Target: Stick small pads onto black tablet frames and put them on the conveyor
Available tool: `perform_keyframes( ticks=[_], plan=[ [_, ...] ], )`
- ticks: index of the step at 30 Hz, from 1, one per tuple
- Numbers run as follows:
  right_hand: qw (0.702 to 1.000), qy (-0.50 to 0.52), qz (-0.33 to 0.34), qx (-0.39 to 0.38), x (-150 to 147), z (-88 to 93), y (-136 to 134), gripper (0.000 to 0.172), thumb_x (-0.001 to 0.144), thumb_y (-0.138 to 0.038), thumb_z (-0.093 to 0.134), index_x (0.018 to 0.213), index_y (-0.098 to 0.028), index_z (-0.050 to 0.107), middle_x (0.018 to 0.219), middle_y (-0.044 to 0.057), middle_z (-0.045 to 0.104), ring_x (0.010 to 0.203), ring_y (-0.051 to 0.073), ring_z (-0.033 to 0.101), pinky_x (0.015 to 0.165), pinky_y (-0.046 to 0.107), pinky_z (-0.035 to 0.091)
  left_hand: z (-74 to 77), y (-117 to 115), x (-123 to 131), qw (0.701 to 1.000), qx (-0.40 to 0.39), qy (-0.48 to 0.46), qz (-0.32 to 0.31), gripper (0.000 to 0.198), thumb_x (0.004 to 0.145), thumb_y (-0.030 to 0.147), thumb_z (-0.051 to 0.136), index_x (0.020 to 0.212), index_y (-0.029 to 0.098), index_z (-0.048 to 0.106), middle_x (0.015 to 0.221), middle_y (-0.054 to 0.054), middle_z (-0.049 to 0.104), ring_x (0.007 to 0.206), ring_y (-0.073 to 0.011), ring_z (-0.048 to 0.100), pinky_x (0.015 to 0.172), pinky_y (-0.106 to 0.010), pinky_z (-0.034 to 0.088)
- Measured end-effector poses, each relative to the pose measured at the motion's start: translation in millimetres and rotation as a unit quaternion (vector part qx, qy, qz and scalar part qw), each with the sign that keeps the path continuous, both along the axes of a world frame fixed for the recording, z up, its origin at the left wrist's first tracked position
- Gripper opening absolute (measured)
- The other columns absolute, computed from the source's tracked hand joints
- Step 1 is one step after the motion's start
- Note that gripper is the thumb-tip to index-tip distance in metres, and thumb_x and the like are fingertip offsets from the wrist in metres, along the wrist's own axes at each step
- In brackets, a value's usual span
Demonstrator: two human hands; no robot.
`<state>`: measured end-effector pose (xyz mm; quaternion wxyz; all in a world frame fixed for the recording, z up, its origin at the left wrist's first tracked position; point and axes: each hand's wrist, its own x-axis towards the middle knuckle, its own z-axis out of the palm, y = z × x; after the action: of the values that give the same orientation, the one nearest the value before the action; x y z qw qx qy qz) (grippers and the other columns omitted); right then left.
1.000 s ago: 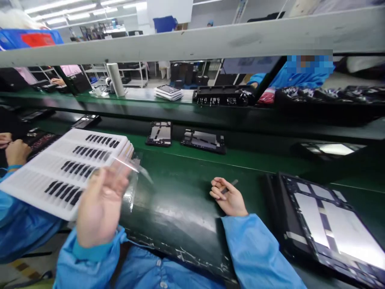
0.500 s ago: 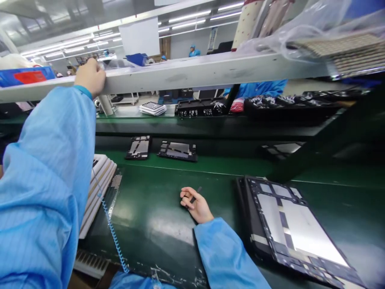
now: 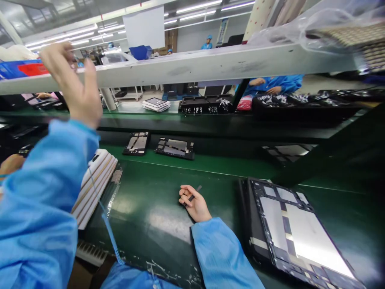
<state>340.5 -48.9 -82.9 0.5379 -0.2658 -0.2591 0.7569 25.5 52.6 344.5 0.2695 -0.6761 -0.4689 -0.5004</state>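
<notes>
My left hand (image 3: 73, 84) is raised in front of the white overhead shelf (image 3: 192, 66), its fingers apart and somewhat blurred, with nothing seen in it. Low over the green mat, my right hand (image 3: 196, 204) is closed around a thin black tool (image 3: 198, 188), perhaps tweezers or a pry stick; its exact kind cannot be made out. Two dark tablet frames with silver plates lie beyond that hand, one left (image 3: 136, 143) and one right (image 3: 175, 147). A larger stack of such frames (image 3: 300, 233) lies at the right.
White trays (image 3: 94, 188) are stacked at the left, close to a coiled blue cord (image 3: 111, 233). A red and blue bin (image 3: 21, 69) and plastic-wrapped sheets (image 3: 351, 36) rest on the shelf. Co-workers' hands appear at the far left (image 3: 12, 163) and across the bench (image 3: 273, 90).
My left hand has come off the shelf edge, moving left and toward me, and its fingers have spread. The right hand stays nearly where it was, still with the black tool. The view has shifted slightly.
</notes>
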Motion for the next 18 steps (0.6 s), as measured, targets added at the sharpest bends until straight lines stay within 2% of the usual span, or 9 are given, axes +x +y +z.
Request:
perform_keyframes(
  ticks=[2, 4, 5, 7, 9, 11, 13, 16, 18],
  plan=[
    [1.000, -0.026, -0.005, -0.014, -1.0, 5.0, -3.9, 0.034, 0.110, -0.048, 0.071, 0.125, -0.017, 0.072, 0.111, 0.005, 0.076, 0.088, 0.016, 0.074, 0.077, 0.033, 0.066, -78.2, -73.3, 1.1, 0.992, -0.102, 0.067, -0.040, 0.041, 0.114, 0.043, 0.053, 0.141, 0.012, 0.058, 0.144, -0.015, 0.058, 0.137, -0.0237, 0.060, 0.117, -0.047, 0.058],
    [0.997, -0.065, -0.014, -0.030, -2.9, 11.3, -8.2, 0.036, 0.110, -0.049, 0.071, 0.127, -0.017, 0.072, 0.115, 0.006, 0.076, 0.091, 0.017, 0.075, 0.080, 0.034, 0.067, -166.2, -136.6, -6.0, 0.968, -0.224, 0.103, -0.042, 0.037, 0.111, 0.049, 0.060, 0.131, 0.019, 0.069, 0.139, -0.012, 0.069, 0.134, -0.0246, 0.067, 0.118, -0.048, 0.061],
    [0.995, -0.089, -0.023, -0.038, -4.2, 15.5, -8.7, 0.037, 0.110, -0.049, 0.071, 0.129, -0.017, 0.072, 0.117, 0.007, 0.076, 0.094, 0.018, 0.075, 0.082, 0.035, 0.068, -208.1, -160.6, -13.3, 0.957, -0.269, 0.101, -0.024, 0.038, 0.110, 0.048, 0.064, 0.131, 0.017, 0.070, 0.140, -0.012, 0.071, 0.133, -0.0253, 0.069, 0.117, -0.050, 0.061],
    [0.986, -0.149, -0.048, -0.054, -7.7, 27.1, -1.6, 0.039, 0.110, -0.048, 0.072, 0.133, -0.018, 0.071, 0.125, 0.008, 0.076, 0.102, 0.020, 0.077, 0.088, 0.040, 0.069, -278.9, -192.3, -32.5, 0.937, -0.339, 0.074, 0.039, 0.048, 0.106, 0.051, 0.072, 0.139, 0.016, 0.069, 0.146, -0.013, 0.069, 0.135, -0.0281, 0.068, 0.118, -0.054, 0.061],
    [0.969, -0.224, -0.085, -0.068, -12.0, 43.8, 21.4, 0.041, 0.109, -0.047, 0.073, 0.138, -0.018, 0.070, 0.134, 0.010, 0.075, 0.112, 0.024, 0.077, 0.095, 0.045, 0.069, -327.5, -207.4, -50.9, 0.909, -0.404, 0.047, 0.089, 0.055, 0.105, 0.053, 0.073, 0.145, 0.017, 0.066, 0.152, -0.015, 0.066, 0.142, -0.0310, 0.065, 0.123, -0.059, 0.058],
    [0.940, -0.307, -0.125, -0.078, -16.2, 64.8, 60.3, 0.042, 0.108, -0.045, 0.074, 0.141, -0.019, 0.069, 0.141, 0.011, 0.073, 0.120, 0.026, 0.076, 0.101, 0.049, 0.068, -355.2, -215.3, -61.6, 0.884, -0.457, 0.036, 0.093, 0.061, 0.106, 0.058, 0.069, 0.151, 0.017, 0.064, 0.161, -0.018, 0.062, 0.151, -0.0341, 0.060, 0.129, -0.063, 0.053],
    [0.904, -0.388, -0.158, -0.085, -18.9, 87.4, 107.5, 0.043, 0.108, -0.043, 0.075, 0.143, -0.019, 0.069, 0.146, 0.012, 0.071, 0.125, 0.028, 0.074, 0.106, 0.051, 0.067, -367.5, -221.9, -63.2, 0.866, -0.496, 0.038, 0.058, 0.067, 0.108, 0.064, 0.060, 0.156, 0.017, 0.064, 0.169, -0.019, 0.057, 0.161, -0.0364, 0.053, 0.133, -0.063, 0.049],
    [0.851, -0.480, -0.190, -0.096, -18.7, 116.4, 170.2, 0.044, 0.107, -0.042, 0.076, 0.145, -0.019, 0.068, 0.150, 0.013, 0.069, 0.130, 0.029, 0.073, 0.109, 0.053, 0.066, -370.3, -229.4, -58.9, 0.850, -0.525, 0.035, -0.006, 0.072, 0.107, 0.069, 0.051, 0.159, 0.022, 0.065, 0.176, -0.014, 0.052, 0.168, -0.0368, 0.047, 0.135, -0.060, 0.049],
    [0.832, -0.511, -0.196, -0.090, -16.3, 128.3, 196.6, 0.046, 0.106, -0.042, 0.077, 0.145, -0.018, 0.068, 0.149, 0.014, 0.070, 0.129, 0.029, 0.073, 0.108, 0.052, 0.066, -367.4, -230.9, -58.2, 0.844, -0.535, 0.015, -0.032, 0.069, 0.106, 0.068, 0.053, 0.157, 0.025, 0.068, 0.176, -0.012, 0.053, 0.167, -0.0375, 0.048, 0.134, -0.060, 0.051]
  ],
)
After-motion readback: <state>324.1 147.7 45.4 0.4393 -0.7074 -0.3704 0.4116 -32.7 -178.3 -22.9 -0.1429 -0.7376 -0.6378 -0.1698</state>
